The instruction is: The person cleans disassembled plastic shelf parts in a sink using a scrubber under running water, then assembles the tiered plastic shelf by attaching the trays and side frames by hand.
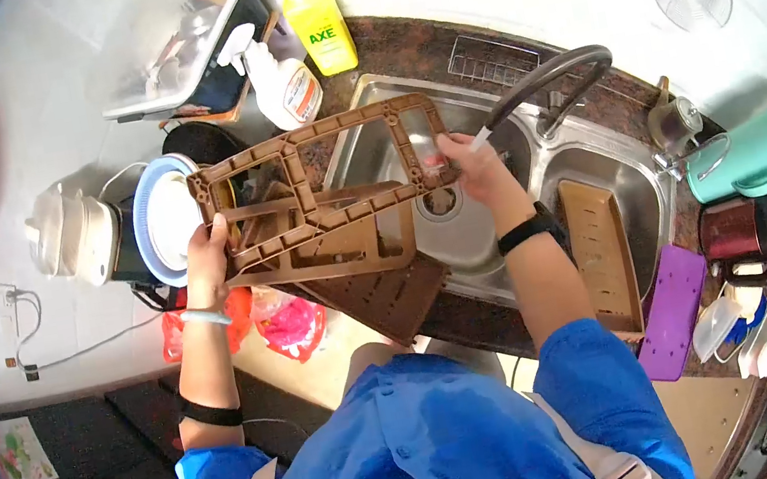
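A brown plastic rack frame (300,180) with rectangular openings is held up over the left sink basin (474,234) and counter edge. My left hand (207,257) grips its left end, thumb on top. My right hand (475,166) is closed around its right end, close to the pale tip of the dark flexible faucet hose (566,59). Whether water runs from the tip, I cannot tell. Below the frame lie another brown frame piece (337,265) and a dark brown slotted panel (389,304), partly covered. A lighter brown slotted panel (601,254) leans in the right basin.
Behind the left hand stand white and blue bowls (159,221), a spray bottle (285,88), a yellow bottle (321,32) and a clear bin (180,55). A purple board (673,313), turquoise jug (754,152) and dark red kettle (745,227) are at the right.
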